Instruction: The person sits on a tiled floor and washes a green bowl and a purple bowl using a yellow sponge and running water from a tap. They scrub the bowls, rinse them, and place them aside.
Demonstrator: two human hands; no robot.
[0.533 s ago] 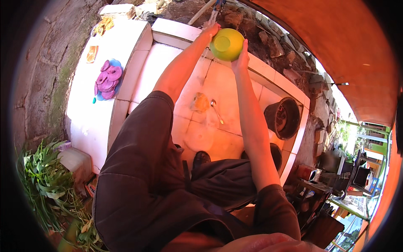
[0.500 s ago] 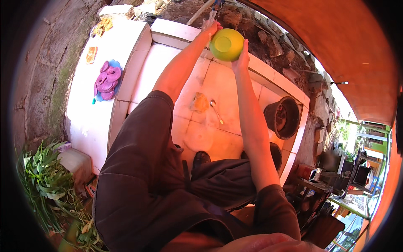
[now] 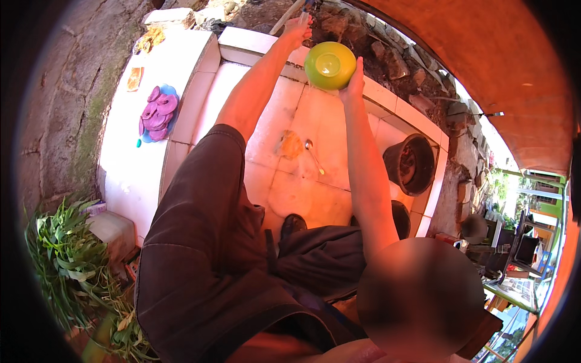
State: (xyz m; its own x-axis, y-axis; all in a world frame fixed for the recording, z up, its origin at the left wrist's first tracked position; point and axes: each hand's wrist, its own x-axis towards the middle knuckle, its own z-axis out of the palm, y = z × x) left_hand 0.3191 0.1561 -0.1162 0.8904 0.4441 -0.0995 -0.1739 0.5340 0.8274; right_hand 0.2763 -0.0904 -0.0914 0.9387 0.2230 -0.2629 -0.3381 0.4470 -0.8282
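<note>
the lime-green round bowl (image 3: 330, 65) is upturned just past twelve o'clock, over the edge of a pale tiled basin (image 3: 405, 115). the right hand (image 3: 354, 85) steadies it at one o'clock, visible fingers straight along its side; the far fingers i cannot see. at twelve, apart from the bowl, the left hand (image 3: 296, 31) has bent fingers; whether they pinch anything, i cannot tell. marks on a small red box (image 3: 132, 269) at eight o'clock are too small to read. flat purple rounds (image 3: 158, 115) on a blue plate (image 3: 170, 92) lie at ten; a black bucket (image 3: 394, 160) stands at three. the right forearm part-hides a second dark container (image 3: 400, 219) near four. a blurred disc covers the right sleeve between four and five.
</note>
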